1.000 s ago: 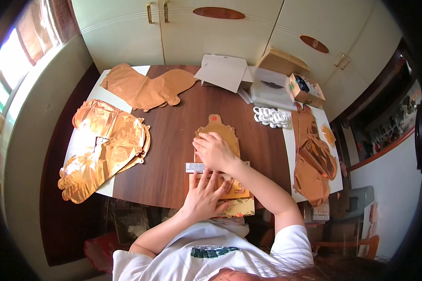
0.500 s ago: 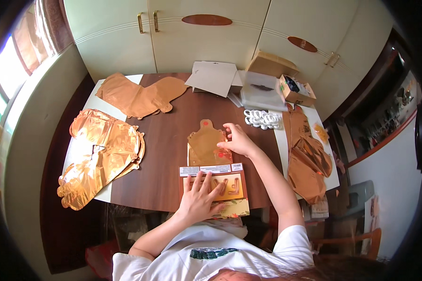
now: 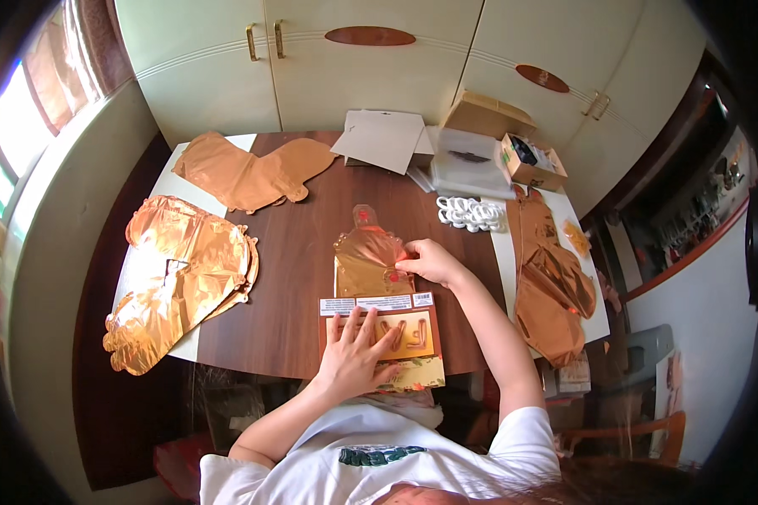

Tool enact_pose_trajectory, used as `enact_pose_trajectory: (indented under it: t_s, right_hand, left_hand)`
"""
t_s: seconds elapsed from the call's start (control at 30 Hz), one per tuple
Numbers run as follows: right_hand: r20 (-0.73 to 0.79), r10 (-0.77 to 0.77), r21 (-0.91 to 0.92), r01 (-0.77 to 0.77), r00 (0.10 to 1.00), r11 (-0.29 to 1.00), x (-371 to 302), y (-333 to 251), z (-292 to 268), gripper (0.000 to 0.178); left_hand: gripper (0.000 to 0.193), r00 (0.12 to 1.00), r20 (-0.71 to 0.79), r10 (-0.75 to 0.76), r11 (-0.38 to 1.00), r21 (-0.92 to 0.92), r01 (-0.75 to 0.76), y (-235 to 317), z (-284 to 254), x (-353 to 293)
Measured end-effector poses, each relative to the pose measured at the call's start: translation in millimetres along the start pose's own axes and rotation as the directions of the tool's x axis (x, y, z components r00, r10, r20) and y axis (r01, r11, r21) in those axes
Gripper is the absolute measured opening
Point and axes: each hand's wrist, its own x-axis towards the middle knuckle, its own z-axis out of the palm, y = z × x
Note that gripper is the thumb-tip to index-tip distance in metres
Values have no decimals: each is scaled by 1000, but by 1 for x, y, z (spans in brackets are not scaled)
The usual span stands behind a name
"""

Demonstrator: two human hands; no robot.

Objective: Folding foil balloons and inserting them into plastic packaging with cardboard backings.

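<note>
Left hand (image 3: 355, 358) lies with fingers spread on the flat glossy packet (image 3: 385, 337); right hand (image 3: 429, 261) fingers pinch crinkled copper foil balloon (image 3: 369, 261).

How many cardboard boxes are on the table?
2: a closed box at the far edge and an open box right beside it, both at the table's far right corner. Others may be hidden.

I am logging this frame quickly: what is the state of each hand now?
Left hand: open, flat on the orange printed packaging card.
Right hand: closed, pinching the folded copper foil balloon.
</note>
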Motion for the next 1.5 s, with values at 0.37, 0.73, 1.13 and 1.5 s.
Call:
enact_pose_trajectory:
  t_s: [0.37,0.73,1.13,1.5]
  right_hand:
    - [-18,-201,-37,200,979,979,-42,-29,11,39]
    - [-119,-117,-259,82,986,962,-35,4,21,26]
    - [-90,-109,-304,77,990,950,-36,1,18,26]
    - [-87,-293,-118,282,952,952,-48,-26,25,16]
  left_hand:
    - [61,1000,9,-9,1000,9,9,0,-4,0]
    - [61,1000,15,14,1000,-2,-14,-3,-2,3]
    - [61,999,18,26,1000,-4,-26,-5,-2,6]
    - [61,1000,20,2,999,-40,-1,-6,-2,6]
